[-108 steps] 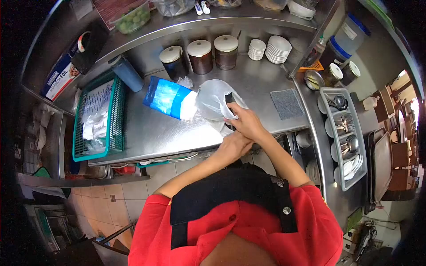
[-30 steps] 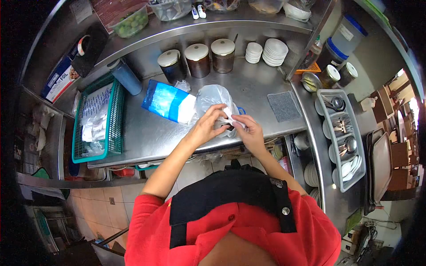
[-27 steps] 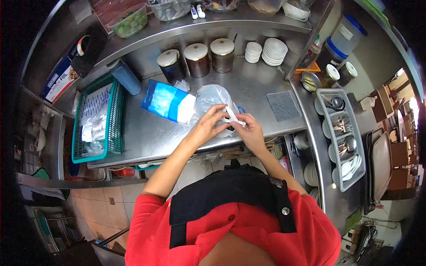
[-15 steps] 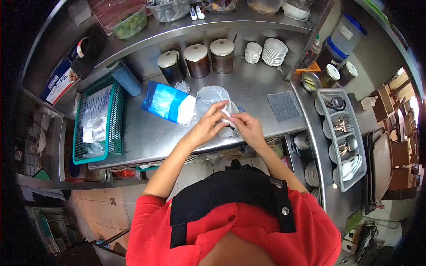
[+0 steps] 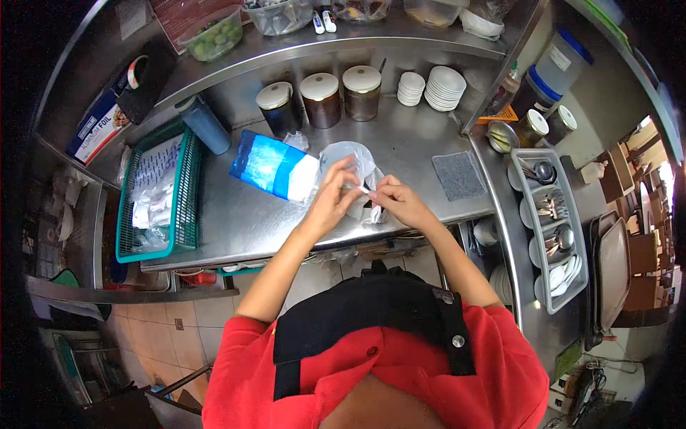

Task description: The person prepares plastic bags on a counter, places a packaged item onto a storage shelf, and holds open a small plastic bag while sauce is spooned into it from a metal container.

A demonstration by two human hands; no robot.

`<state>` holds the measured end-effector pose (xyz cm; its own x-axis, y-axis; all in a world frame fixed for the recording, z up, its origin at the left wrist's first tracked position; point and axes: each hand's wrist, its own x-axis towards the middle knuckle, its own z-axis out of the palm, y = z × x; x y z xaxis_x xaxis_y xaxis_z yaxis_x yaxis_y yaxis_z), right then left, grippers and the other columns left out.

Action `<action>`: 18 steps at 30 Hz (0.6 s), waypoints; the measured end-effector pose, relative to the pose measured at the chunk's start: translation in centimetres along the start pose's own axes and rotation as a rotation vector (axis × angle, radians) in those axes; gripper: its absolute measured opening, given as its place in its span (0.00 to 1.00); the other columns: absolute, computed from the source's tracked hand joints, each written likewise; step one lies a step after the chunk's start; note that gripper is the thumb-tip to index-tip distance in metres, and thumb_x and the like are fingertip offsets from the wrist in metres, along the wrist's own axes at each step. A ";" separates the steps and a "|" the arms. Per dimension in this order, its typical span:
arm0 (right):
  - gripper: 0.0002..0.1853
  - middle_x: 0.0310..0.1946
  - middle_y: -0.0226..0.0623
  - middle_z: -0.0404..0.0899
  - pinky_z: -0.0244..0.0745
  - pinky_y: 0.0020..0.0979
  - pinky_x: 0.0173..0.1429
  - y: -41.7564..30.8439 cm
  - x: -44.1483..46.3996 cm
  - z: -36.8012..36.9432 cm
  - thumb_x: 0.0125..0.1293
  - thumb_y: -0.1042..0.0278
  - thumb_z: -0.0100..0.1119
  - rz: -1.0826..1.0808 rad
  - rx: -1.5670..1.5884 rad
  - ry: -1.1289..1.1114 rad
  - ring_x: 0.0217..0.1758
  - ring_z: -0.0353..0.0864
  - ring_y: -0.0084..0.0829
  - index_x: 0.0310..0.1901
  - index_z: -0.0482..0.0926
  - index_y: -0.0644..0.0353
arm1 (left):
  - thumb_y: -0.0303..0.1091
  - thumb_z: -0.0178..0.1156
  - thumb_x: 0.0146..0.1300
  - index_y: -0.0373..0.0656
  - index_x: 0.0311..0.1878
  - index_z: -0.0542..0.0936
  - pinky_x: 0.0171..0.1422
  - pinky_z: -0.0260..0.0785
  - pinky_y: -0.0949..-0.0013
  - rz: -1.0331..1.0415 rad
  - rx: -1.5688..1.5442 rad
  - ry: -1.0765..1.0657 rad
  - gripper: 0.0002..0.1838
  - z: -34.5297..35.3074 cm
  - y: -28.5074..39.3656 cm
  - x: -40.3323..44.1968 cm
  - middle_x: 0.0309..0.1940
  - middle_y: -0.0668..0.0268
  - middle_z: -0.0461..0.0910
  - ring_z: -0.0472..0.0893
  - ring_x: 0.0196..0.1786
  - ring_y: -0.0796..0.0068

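Here I've left hand (image 5: 329, 205) and right hand (image 5: 406, 205) pinching the plastic bag (image 5: 344, 151), near the surface (image 5: 250, 218)'s front edge!

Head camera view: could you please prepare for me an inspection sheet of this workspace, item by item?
Surface: steel counter, shiny, with glare near its front edge.
Job's things: pale plastic bag on the counter; white strip at the bag, whether part of it is unclear; blue-and-white packet lying to its left.
Clutter: grey cloth to the right; green basket and blue tumbler to the left; three lidded jars and two stacks of white dishes behind.
Hands: left hand and right hand pinch the white strip from opposite sides.
Cables: cords at lower right, off the counter.
Surroundings: shelf with containers above; cutlery tray at the right.
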<state>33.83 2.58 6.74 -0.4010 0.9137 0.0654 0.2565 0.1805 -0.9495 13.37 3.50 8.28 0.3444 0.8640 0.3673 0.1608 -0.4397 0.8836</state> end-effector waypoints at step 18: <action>0.13 0.35 0.30 0.69 0.63 0.23 0.49 -0.3 -0.6 1.2 0.68 0.61 0.56 -0.046 -0.021 0.140 0.42 0.67 0.23 0.31 0.81 0.61 | 0.31 0.67 0.59 0.42 0.36 0.80 0.30 0.57 0.84 -0.603 -0.623 0.135 0.06 4.1 1.0 -3.9 0.28 0.75 0.79 0.71 0.29 0.92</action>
<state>32.93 1.58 6.62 -0.2863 0.9460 0.1521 0.2597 0.2295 -0.9380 15.94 -1.30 6.54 0.2445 0.9451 -0.2168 -0.2684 0.2809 0.9214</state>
